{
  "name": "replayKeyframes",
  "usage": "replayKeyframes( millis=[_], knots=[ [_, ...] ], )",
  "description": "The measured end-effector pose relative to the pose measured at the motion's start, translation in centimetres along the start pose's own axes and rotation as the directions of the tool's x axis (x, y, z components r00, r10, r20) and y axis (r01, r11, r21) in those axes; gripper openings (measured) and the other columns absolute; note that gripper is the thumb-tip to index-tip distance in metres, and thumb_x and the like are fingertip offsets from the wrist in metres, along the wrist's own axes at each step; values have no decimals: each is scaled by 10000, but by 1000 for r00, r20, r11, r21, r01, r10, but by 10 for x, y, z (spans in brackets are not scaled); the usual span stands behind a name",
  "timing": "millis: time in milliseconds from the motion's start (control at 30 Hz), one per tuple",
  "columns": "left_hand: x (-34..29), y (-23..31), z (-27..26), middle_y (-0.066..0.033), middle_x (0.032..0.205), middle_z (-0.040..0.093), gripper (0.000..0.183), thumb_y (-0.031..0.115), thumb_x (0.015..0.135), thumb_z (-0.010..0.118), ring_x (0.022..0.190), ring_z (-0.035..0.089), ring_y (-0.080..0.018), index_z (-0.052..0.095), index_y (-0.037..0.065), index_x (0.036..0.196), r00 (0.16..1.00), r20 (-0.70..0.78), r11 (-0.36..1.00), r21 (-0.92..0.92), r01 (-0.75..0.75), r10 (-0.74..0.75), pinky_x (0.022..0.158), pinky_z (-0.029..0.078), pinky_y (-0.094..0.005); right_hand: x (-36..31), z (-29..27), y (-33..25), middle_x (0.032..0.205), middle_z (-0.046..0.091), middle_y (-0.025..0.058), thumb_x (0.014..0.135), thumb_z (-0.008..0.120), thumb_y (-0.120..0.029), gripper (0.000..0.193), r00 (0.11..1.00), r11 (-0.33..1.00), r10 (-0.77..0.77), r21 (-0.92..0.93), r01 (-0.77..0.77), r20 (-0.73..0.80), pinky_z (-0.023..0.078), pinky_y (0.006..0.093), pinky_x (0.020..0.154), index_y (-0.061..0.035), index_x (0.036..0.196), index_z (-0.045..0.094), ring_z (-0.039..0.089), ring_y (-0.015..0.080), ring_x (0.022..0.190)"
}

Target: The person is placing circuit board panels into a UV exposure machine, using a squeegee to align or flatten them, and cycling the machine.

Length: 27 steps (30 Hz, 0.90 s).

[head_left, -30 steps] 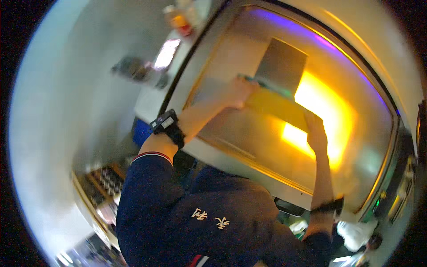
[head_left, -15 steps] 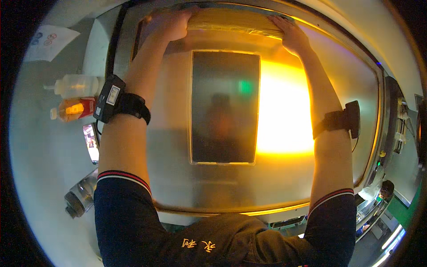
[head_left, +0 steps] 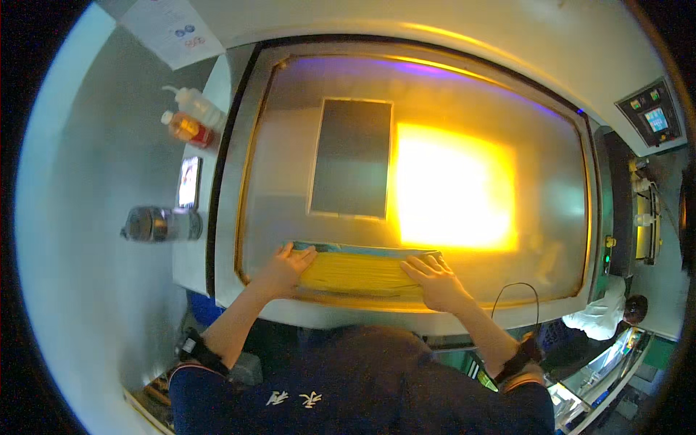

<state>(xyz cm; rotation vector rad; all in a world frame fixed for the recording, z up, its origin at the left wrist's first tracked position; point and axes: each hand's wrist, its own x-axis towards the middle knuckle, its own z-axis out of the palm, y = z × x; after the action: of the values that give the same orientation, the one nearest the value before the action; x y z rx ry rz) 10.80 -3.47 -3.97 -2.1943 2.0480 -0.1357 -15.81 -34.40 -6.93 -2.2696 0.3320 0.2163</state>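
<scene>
My left hand (head_left: 284, 262) lies flat, fingers spread, on the left end of a yellow sheet (head_left: 360, 271). My right hand (head_left: 433, 279) lies flat on its right end, fingers spread too. Neither hand pinches anything; both palms press down on the sheet.

The sheet sits at the near edge of a large glass bed (head_left: 464, 130), just inside the metal frame (head_left: 225, 181). A thin blue strip (head_left: 362, 249) runs along the sheet's far edge. Beyond the sheet, well apart from my hands, a dark grey panel (head_left: 351, 157) lies on the glass, and beside it on the right a bright yellow glow (head_left: 455, 187) fills the middle of the bed.

On the ledge left of the frame stand a white squeeze bottle (head_left: 196, 105) and an orange bottle (head_left: 186, 128), touching or nearly so, then a phone (head_left: 189, 183) and a dark bottle (head_left: 161, 223) on its side. A control panel (head_left: 650, 114) sits at far right. Another person (head_left: 609, 313) is at lower right.
</scene>
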Motion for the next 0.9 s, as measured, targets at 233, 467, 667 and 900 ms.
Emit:
replayKeyframes(
  millis=[233, 467, 667, 900],
  knots=[
    [-22, 52, -59, -81, 1504, 415, 794, 203, 793, 700, 1318, 431, -405, 340, 140, 1498, 865, 498, 845, -439, 306, -55, 1107, 323, -541, -72, 11, -42, 1428, 495, 91, 800, 619, -101, 649, 995, 941, -49, -329, 75, 88, 381, 515, 1063, -163, 1423, 448, 471, 339, 1301],
    [-71, 150, -9, -88, 1516, 398, 773, 177, 822, 665, 1261, 444, -488, 309, 132, 1507, 912, 362, 956, -141, 258, -193, 1074, 308, -609, -146, 46, -40, 1405, 520, 85, 852, 636, -240, 586, 986, 827, -153, -554, 94, -61, 400, 527, 1058, -194, 1411, 466, 518, 326, 1246],
    [28, 42, 10, -160, 1386, 515, 759, 122, 767, 706, 1229, 496, -426, 374, 103, 1449, 834, 439, 582, -600, 549, -335, 1064, 342, -569, -34, -12, -29, 1378, 524, 82, 801, 555, -1, 603, 994, 834, -82, -551, 31, -68, 413, 458, 1056, -153, 1381, 485, 480, 333, 1256],
    [205, -189, 49, -175, 1308, 588, 584, 82, 872, 560, 1239, 530, -381, 431, 136, 1439, 915, 312, 870, -339, 359, -256, 1038, 408, -499, 223, -133, -4, 1436, 496, 45, 793, 470, 47, 734, 991, 849, 115, -512, -135, -70, 455, 429, 1021, -276, 1450, 415, 454, 300, 1323]
  ],
)
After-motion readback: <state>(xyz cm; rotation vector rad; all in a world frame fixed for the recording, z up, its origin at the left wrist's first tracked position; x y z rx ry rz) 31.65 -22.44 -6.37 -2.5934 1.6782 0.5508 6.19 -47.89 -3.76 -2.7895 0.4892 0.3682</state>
